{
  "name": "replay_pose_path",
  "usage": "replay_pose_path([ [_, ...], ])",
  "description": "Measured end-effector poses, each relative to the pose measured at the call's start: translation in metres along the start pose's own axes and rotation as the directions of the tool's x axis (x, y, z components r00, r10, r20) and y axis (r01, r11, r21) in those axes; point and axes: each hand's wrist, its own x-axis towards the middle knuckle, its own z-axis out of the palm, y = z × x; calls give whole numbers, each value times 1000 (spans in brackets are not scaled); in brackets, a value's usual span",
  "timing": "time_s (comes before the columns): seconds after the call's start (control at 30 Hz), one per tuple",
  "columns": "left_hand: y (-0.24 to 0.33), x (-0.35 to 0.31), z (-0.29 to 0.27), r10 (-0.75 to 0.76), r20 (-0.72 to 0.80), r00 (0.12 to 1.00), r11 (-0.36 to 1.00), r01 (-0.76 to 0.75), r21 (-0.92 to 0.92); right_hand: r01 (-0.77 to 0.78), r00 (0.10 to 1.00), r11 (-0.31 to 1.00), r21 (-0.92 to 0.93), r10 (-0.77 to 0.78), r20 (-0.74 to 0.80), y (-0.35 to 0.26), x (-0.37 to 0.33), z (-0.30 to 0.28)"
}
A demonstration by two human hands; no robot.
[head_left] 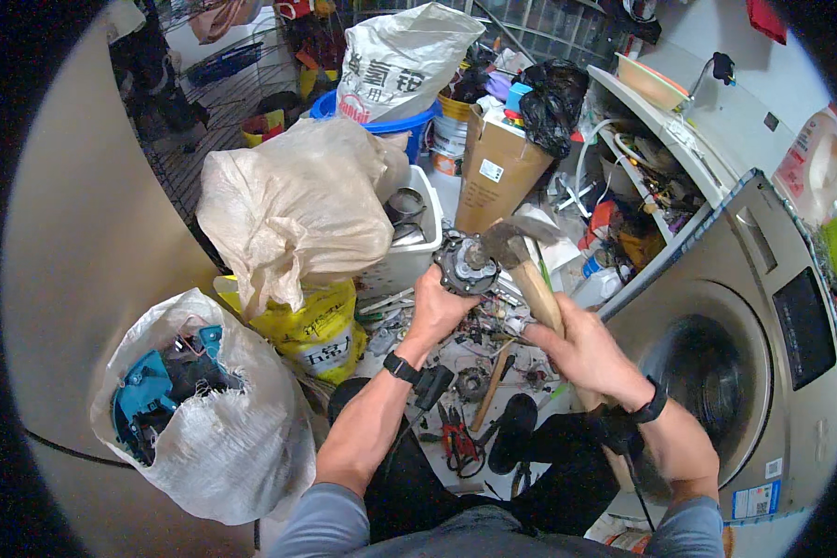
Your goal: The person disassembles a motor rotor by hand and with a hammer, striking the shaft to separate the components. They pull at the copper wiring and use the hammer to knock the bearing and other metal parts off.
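Note:
My left hand (439, 312) grips a round, dark metal motor part (467, 263) with a scalloped rim and a raised middle. In my right hand (581, 346) is a hammer with a wooden handle (537, 296), closed round the shaft. The hammer's dark metal head (511, 240) is right beside the motor part's upper side; I cannot tell whether they touch. Below my hands, red-handled pliers (459, 440), a wooden stick (493, 389) and another round metal part (471, 379) lie on the floor among small scraps.
An open woven sack (223, 446) with teal parts stands at left, near a yellow bag (316, 330) and a beige sack (288, 205). Beyond are a white bin (430, 209), a blue tub (418, 126) and a cardboard box (495, 172). A washing machine (763, 372) is at right.

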Motion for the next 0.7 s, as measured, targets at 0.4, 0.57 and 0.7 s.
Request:
replay_pose_path([
  [0.4, 20, -3, 0, -16, 21, 1000, 991, 13, 130, 332, 794, 943, 29, -263, -549, -26, -23, -28],
  [0.57, 29, 7, -3, 51, 91, 995, 993, -60, 98, 15, 999, 991, -130, -19, -30, -10, -19, -12],
  [0.7, 21, -11, -5, 51, 74, 996, 972, -66, 223, 72, 986, 992, -100, -86, -142, -13, -23, -19],
])
